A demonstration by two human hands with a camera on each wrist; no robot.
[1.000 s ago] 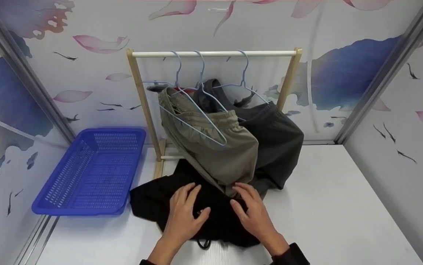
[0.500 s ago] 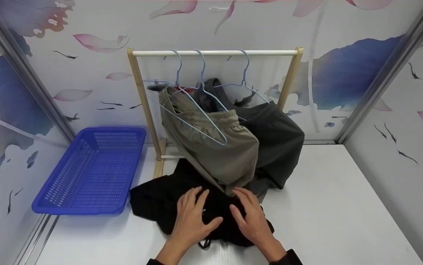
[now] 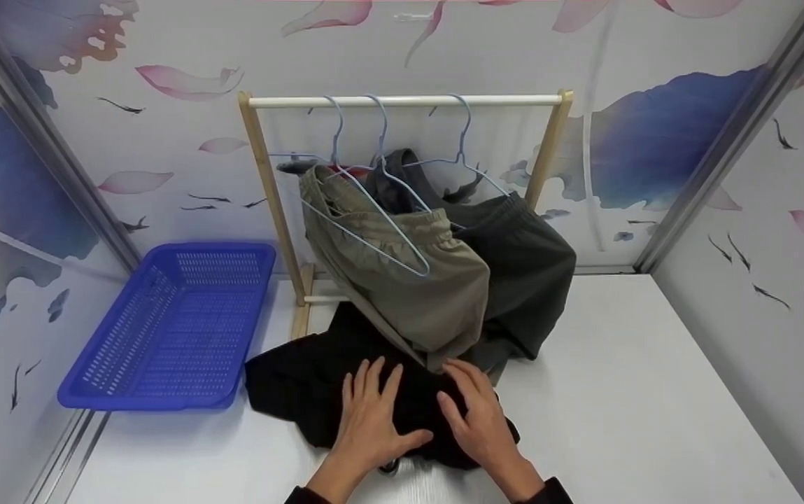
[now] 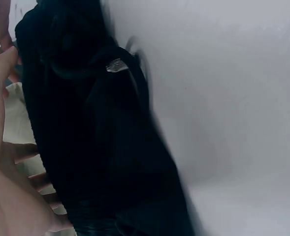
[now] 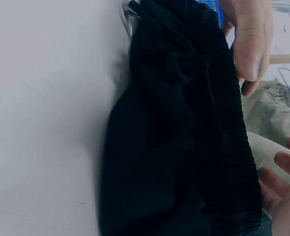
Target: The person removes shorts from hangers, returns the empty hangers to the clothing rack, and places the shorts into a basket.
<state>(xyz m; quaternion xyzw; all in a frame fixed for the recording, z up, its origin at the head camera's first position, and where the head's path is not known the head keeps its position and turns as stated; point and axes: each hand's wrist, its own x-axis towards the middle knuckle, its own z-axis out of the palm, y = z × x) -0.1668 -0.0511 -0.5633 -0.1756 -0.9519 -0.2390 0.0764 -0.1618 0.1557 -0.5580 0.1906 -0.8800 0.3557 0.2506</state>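
White tabletop [image 3: 625, 392] carries a black garment [image 3: 304, 381] under both hands; left hand [image 3: 372, 420] and right hand [image 3: 475, 416] press it flat, fingers straight and spread

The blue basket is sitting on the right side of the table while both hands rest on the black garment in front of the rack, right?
Not quite. The blue basket sits on the left side of the table, as the head view shows. The rest holds: the left hand and the right hand both rest on the black garment in front of the rack.
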